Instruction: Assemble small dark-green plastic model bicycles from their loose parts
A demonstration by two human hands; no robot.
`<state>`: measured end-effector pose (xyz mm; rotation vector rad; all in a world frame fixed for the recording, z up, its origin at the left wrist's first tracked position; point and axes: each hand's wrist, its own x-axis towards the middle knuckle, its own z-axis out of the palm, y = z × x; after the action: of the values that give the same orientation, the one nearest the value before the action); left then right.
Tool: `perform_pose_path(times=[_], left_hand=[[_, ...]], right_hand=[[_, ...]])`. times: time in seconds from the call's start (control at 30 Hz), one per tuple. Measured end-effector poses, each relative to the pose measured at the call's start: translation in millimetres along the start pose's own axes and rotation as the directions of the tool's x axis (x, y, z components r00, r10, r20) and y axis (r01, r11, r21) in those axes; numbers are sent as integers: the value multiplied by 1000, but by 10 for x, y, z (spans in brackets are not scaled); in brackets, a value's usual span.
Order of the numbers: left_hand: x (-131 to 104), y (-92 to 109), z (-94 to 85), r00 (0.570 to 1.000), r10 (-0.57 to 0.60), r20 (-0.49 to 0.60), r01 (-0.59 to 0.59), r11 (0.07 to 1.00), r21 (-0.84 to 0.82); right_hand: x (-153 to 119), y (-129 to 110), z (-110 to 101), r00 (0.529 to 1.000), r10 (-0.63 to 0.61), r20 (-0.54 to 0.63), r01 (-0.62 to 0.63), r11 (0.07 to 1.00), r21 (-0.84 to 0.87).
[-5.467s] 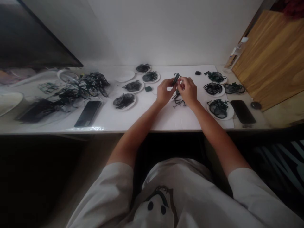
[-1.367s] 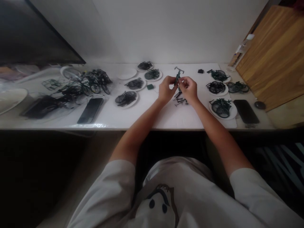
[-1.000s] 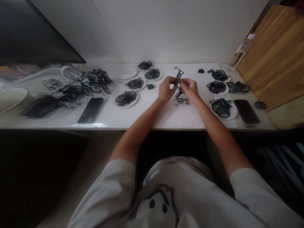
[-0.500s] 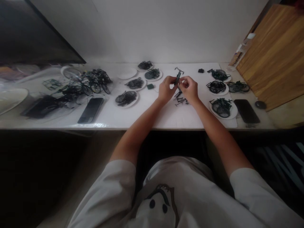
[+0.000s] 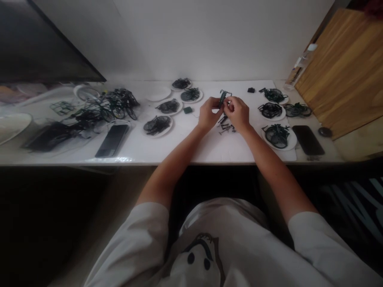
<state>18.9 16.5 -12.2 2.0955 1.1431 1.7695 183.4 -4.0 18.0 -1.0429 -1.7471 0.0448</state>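
My left hand (image 5: 209,112) pinches a small dark green model bicycle part (image 5: 223,95), with thin handlebar-like pieces showing at its far end. Pressed close from the other side, the fingers of my right hand (image 5: 238,113) are closed on the near end of the same part. My fingertips hide much of it. Below the hands, several small dark loose bicycle pieces (image 5: 226,127) lie on the white board (image 5: 206,149).
Plates of model bicycle parts stand at the left (image 5: 157,126) and right (image 5: 279,136). Two phones (image 5: 112,140) (image 5: 308,139) lie at the outer sides. Model bicycles (image 5: 119,103) crowd the left. A bottle (image 5: 302,65) stands back right, by a wooden panel (image 5: 350,71).
The held part has tilted and its handlebar end has dropped a little. My right fingers have shifted slightly left and curled in more. The whole view has shifted slightly.
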Motion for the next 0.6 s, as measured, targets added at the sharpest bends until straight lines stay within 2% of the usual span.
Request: perform_pose_path(times=[0.3,0.47,0.6], left_hand=[[6,60,-14,1000,25,-2,-25,1000,9],[5,45,-6,999,44,-6,-44,999,27],[-4,24,-4,999,43,-14,-43,999,22]], right_hand=[[3,3,18,988,136,79,-144,984,104],[-19,35,66,992,122,31,-125,985,121],[-23,29,64,990,132,39,-136,980,147]])
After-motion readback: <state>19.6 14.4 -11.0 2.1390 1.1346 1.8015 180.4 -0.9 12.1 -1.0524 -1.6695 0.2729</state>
